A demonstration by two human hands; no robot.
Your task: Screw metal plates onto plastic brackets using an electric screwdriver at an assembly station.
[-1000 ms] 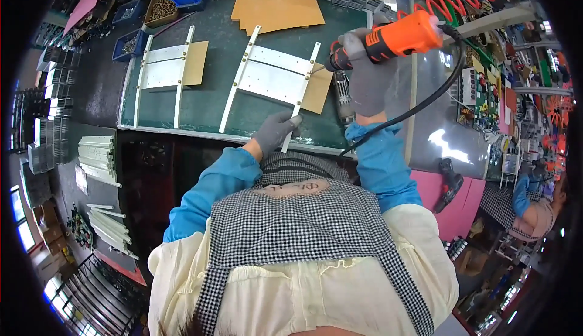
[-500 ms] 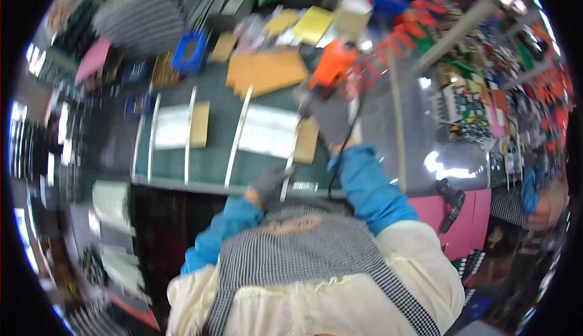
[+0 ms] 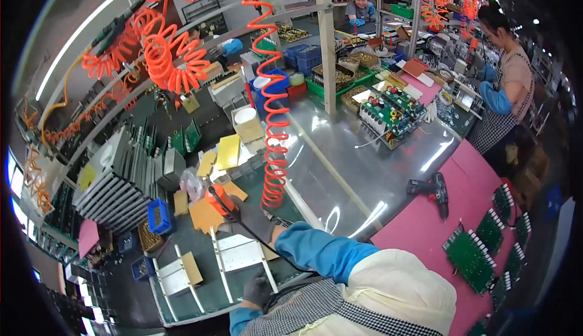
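My right hand [image 3: 256, 219], in a dark grey glove, is wrapped around an orange corded power tool [image 3: 220, 201] over the far end of a white panel. Its black cable [image 3: 255, 236] runs back across my right forearm. My left hand [image 3: 257, 290], also gloved, is closed at the near end of a white rail [image 3: 269, 269]; its fingertips are partly hidden. The white panel [image 3: 238, 253] lies between this rail and another white rail [image 3: 221, 263]. Farther left, a second white panel [image 3: 176, 279] lies between two similar rails.
Orange coiled hoses [image 3: 276, 129] hang over the bench. A cordless drill [image 3: 432, 191] lies on a pink sheet [image 3: 407, 239] at right, near green circuit boards [image 3: 470, 262]. Stacked grey metal parts [image 3: 115, 184] and a blue bin [image 3: 159, 216] stand at left. A co-worker [image 3: 507, 87] stands at far right.
My view has swung up and to the right, so both hands now appear lower. The orange tool stays in my right hand, and my left hand stays by the same rail.
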